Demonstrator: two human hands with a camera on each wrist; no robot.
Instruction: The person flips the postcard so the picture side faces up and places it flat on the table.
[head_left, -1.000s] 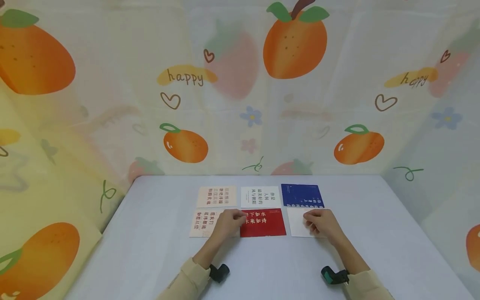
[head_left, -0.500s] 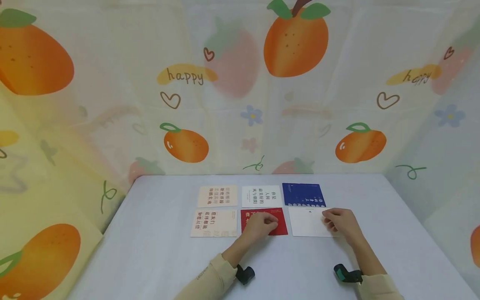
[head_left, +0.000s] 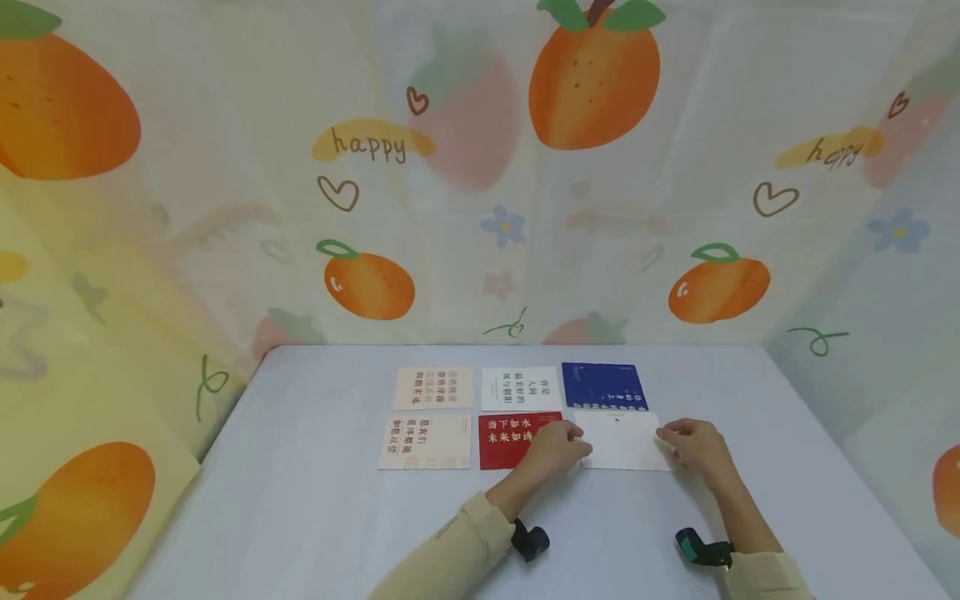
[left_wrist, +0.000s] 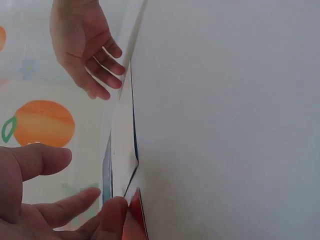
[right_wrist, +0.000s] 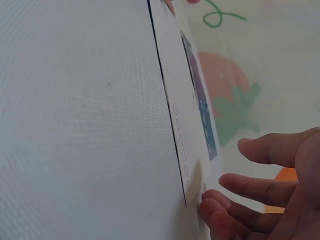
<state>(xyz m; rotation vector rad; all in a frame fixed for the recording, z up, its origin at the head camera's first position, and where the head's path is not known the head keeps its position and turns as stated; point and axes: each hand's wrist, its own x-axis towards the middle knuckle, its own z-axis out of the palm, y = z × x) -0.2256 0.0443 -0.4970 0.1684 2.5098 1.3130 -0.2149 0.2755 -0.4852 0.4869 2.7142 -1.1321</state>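
Observation:
A white postcard (head_left: 621, 443), plain face up with faint print, lies in the front right of two rows of cards. My left hand (head_left: 551, 450) is at its left edge, above the right end of a red card (head_left: 501, 442) with gold characters. At the opposite edge is my right hand (head_left: 697, 448). The left wrist view has the left hand (left_wrist: 45, 200) with thumb and fingers spread apart beside the white postcard (left_wrist: 123, 140). In the right wrist view, the right hand's fingers (right_wrist: 250, 185) are loosely bent near the card's end; contact is unclear.
Behind lie a blue card (head_left: 602, 386), a white card with dark characters (head_left: 519, 389) and a beige card (head_left: 432, 389). Another beige card (head_left: 425, 443) lies front left. A fruit-printed curtain (head_left: 465, 250) stands behind the white table (head_left: 300, 500).
My left hand has moved right from the beige card, across the red card, to the white postcard's left edge. My right hand has shifted right to its other edge, uncovering the postcard.

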